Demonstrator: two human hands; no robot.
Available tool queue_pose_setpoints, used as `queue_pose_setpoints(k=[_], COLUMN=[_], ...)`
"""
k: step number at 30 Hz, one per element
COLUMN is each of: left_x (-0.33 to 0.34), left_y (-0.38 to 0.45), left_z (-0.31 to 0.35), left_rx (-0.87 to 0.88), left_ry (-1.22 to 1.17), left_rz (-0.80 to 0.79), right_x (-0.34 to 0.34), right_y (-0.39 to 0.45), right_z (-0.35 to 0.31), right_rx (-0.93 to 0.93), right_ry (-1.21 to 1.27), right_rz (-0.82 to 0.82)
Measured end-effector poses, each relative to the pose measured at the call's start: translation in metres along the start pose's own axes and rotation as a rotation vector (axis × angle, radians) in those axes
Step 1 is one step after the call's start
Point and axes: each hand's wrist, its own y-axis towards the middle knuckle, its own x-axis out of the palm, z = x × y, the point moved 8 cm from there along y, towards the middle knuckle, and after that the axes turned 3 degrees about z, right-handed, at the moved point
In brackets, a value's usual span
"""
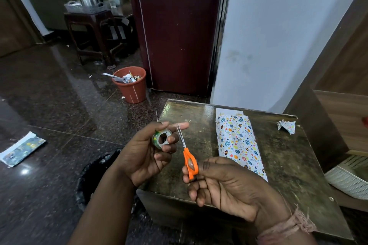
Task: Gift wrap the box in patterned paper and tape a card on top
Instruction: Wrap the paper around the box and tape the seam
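Right hand holds scissors over dark table, glossy floor.

Dark worn table with wrapped box, perhaps a white card, crumpled paper scrap.

Bare table lies left of the wrapped box; paper scrap sits right.
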Motion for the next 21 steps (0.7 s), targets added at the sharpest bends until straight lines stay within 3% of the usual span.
queue_pose_setpoints(k=[21], left_x=[0.0016], left_y=[-0.0005], left_z=[-0.0028], left_rx=[-0.005], left_ry=[-0.001], left_rz=[-0.013], right_x=[-0.0014], right_y=[-0.0015], right_z=[-0.0017], right_rx=[-0.001], right_ry=[-0.047], right_rz=[-0.069])
